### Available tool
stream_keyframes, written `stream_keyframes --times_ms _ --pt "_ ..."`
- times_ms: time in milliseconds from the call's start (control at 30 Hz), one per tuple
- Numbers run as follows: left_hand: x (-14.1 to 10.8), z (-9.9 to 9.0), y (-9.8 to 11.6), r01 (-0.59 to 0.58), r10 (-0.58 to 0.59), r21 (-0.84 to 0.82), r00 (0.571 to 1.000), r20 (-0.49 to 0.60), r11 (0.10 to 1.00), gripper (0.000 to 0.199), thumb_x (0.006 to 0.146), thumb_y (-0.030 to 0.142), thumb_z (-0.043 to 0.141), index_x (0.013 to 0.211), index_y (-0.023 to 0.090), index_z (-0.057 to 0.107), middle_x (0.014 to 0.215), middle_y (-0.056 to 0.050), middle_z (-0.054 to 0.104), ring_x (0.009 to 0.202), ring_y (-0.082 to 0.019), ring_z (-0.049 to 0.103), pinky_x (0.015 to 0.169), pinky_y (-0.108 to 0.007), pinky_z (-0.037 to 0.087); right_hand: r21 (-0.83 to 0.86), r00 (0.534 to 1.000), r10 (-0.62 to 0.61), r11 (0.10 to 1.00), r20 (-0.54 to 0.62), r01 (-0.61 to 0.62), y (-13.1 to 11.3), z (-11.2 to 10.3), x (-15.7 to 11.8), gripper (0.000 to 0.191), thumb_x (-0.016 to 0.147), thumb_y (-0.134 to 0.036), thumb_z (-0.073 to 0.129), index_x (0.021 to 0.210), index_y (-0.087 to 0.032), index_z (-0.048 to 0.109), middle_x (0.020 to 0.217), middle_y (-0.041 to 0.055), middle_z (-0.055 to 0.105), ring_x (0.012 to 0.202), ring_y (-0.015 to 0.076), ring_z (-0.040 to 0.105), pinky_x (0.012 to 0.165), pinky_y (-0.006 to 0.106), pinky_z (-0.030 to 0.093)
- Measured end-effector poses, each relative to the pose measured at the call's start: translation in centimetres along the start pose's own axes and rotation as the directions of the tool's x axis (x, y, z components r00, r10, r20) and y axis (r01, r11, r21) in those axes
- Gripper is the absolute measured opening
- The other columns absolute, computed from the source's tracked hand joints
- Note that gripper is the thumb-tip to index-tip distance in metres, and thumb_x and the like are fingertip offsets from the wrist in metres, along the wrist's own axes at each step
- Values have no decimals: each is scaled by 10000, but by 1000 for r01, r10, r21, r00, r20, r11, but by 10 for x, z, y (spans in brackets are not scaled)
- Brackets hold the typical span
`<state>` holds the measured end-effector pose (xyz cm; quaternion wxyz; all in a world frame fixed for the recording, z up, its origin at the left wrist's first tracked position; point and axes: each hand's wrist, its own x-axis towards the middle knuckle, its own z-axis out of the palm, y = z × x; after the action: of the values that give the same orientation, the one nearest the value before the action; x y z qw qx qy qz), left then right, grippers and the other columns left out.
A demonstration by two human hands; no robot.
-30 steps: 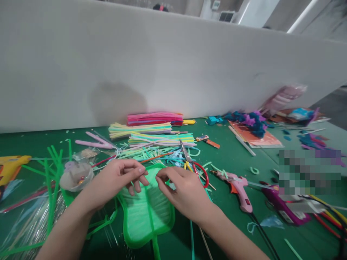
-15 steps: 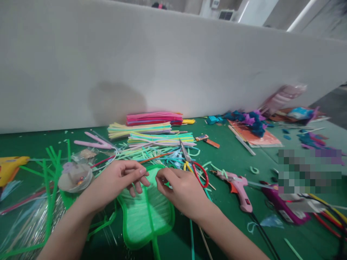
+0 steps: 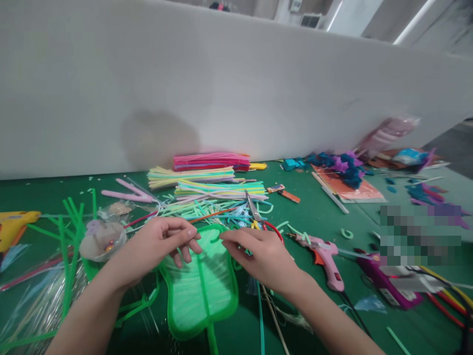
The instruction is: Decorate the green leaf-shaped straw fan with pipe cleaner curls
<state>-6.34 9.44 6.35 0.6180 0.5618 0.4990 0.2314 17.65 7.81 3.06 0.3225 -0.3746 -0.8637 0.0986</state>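
A green leaf-shaped piece (image 3: 201, 296) lies on the table in front of me, with a fuzzy green rim, a pale streaked surface, a midrib and a stem. Over its upper left part hovers my left hand (image 3: 173, 241), fingers loosely bent and apart, with nothing visible in it. My right hand (image 3: 258, 254) is at the leaf's upper right, thumb and fingers pinched together. A short curled green pipe cleaner (image 3: 215, 240) shows at its fingertips; the rest is hidden by the hand. Red-and-yellow-handled scissors (image 3: 254, 207) lie just behind this hand.
Bundles of coloured pipe cleaners (image 3: 212, 160) lie against the white partition (image 3: 236, 88). A pink glue gun (image 3: 327, 259) is at the right, a yellow one (image 3: 16, 227) at the left. A small bowl with beads (image 3: 101, 244) stands by my left forearm, near green pipe cleaners (image 3: 66, 266).
My right hand has shifted slightly right, away from my left hand, and now covers more of the scissors' handles. A green curl has come into view at its fingertips. My left hand has barely moved.
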Motion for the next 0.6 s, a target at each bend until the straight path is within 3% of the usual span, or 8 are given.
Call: stream_keyframes --times_ms 200,600 --pt "1 3 0 6 -6 -20 999 32 1000 324 871 489 615 838 177 694 821 -40 746 633 -137 641 571 -238 526 -130 995 -99 987 -14 96 1 9 4 142 962 -185 519 962 -171 660 738 20 692 620 118 633 561 212 458" --pt "3 2 -2 13 -12 -24 999 30 1000 321 864 493 625 847 181 699 822 -31 754 625 -130 642 570 -228 528 -66 991 -128 990 -29 126 0 9 5 100 934 -107 516 913 -160 599 801 42 712 656 118 650 593 213 478"
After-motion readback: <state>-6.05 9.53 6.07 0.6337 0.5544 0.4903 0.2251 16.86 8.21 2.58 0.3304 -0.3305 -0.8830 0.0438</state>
